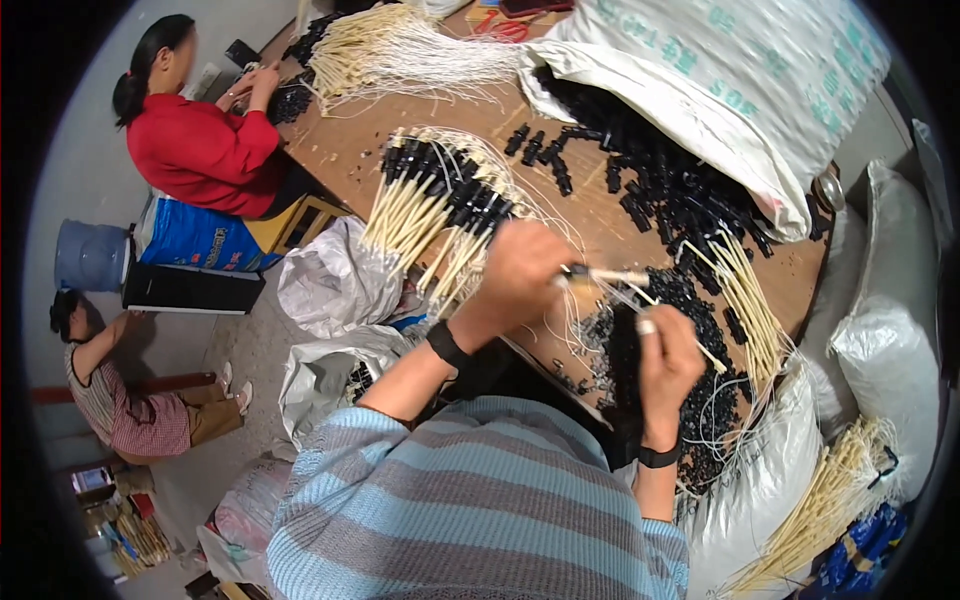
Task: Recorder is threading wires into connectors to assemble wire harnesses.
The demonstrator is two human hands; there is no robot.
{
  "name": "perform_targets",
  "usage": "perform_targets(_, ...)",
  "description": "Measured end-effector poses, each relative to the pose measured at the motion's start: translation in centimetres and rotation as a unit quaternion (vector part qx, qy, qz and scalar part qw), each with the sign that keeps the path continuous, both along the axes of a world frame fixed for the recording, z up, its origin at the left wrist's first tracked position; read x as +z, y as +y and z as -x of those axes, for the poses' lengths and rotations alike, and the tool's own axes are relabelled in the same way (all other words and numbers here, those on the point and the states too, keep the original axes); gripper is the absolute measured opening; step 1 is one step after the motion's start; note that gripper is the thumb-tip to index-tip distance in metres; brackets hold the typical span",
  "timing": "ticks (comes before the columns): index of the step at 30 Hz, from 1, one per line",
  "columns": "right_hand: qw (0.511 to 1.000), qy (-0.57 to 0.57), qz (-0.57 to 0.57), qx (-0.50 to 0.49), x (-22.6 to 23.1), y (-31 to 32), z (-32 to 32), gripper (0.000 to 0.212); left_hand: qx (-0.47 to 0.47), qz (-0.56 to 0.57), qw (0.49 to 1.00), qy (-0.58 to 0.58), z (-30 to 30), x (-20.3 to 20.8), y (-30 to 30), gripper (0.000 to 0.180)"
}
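My left hand [525,272], somewhat blurred, is closed round a black plastic fitting [574,271] from which a pale beige stick [622,277] points right. Lower and to the right, my right hand [670,362] pinches a thin stick or white cord [642,293] that slants between the hands; its pale tip [715,362] sticks out past the fingers. Beneath both hands lies a heap of small black plastic pieces [640,345], with clear bits at its left. To the left of my left hand, beige sticks with black fittings [425,190] and white cords lie in bundles.
Loose beige sticks [745,300] lie at right. A white woven sack [690,60] spills black connectors [640,185] across the brown table [340,150]. Corded sticks [390,50] lie at the far side. A person in red [200,150] works at the table's left; another person [125,400] sits beyond.
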State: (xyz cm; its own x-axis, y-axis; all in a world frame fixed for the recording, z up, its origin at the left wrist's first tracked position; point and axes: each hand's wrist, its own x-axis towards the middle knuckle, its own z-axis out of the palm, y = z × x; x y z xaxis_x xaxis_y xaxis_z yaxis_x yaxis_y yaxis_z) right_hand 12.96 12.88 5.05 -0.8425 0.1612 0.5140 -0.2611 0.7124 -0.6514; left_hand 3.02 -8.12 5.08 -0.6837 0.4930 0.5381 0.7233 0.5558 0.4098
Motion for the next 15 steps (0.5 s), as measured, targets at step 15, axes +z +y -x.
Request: perform_targets(15, 0.972, -0.149, -0.141, -0.113, -1.2, 5.6, -1.0, 0.018, -0.05, -0.032, 0.988, -0.144, 7.8, -2.9, 5.1, 0.035)
